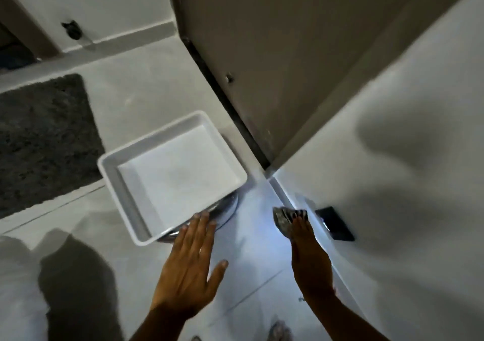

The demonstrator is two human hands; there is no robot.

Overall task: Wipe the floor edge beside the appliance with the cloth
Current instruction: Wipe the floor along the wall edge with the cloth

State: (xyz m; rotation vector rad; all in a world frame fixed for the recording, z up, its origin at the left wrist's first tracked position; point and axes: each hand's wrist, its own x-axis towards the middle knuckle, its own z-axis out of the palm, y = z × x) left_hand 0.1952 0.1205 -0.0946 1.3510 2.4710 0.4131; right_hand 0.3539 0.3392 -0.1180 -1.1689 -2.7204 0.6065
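The cloth [284, 218] is under my right hand [309, 257], pressed on the floor [251, 249] beside the white appliance [392, 183], while my left hand [188, 267] lies flat and open by the tray [125, 196].

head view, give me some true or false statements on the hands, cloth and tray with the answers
1. The right hand presses a cloth on the floor next to the white appliance. True.
2. The left hand grips the cloth. False: it is spread open, fingertips at the rim of the white tray.
3. The white tray is full of items. False: it looks empty.
4. A dark rug lies on the floor to the left of the tray. True.
5. The tray stands on the rug. False: it sits apart from it, partly over a round metal object.
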